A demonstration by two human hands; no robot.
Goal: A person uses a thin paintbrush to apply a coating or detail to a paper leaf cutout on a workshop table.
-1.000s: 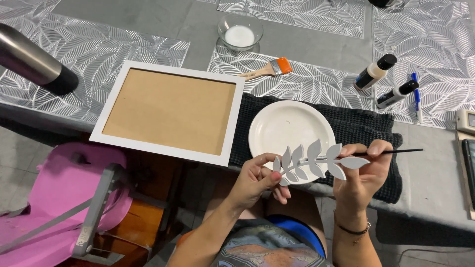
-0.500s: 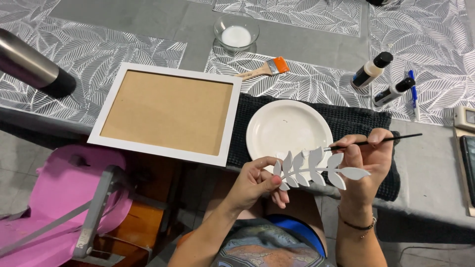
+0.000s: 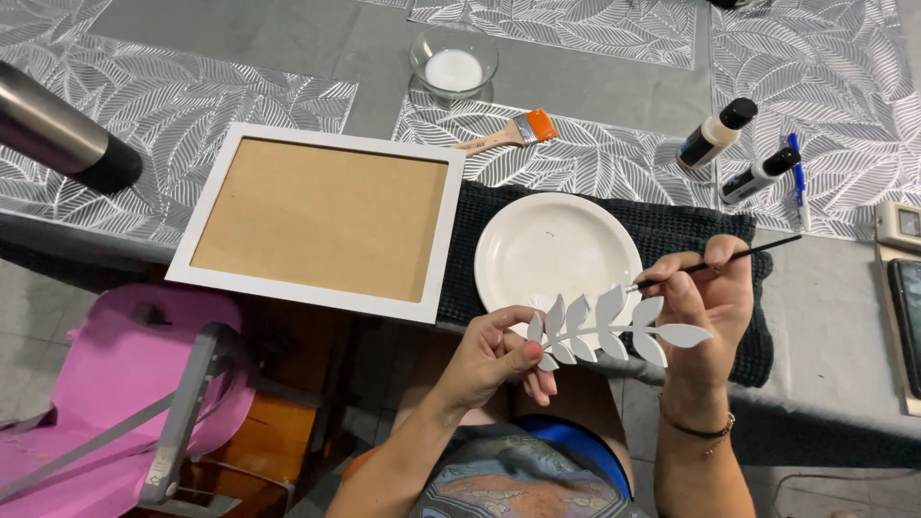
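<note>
The white leaf cutout is held up over the table's near edge, in front of the person's lap, its stem end pinched between thumb and fingers of the left hand; the leaflets fan out to the right from that pinch, and the tip reaches across to the right hand. That right hand is closed around a thin black brush, fingers together on the shaft, bristle end pointing down-left toward the upper leaflets; whether the bristles touch the cutout I cannot tell.

To do this well, I would judge the pinch should stay low on the stem, clear of any wet surface; the 2 hands close together steady the piece; light strokes running along each leaflet, away from the pinch, would keep it from bending, since the cutout looks thin and is supported at 1 end only.

Just beyond the grip sits a white plate on a dark cloth; left of it lies a white frame with a brown board; farther off are a wide brush with an orange ferrule, a glass bowl and 2 small bottles.
</note>
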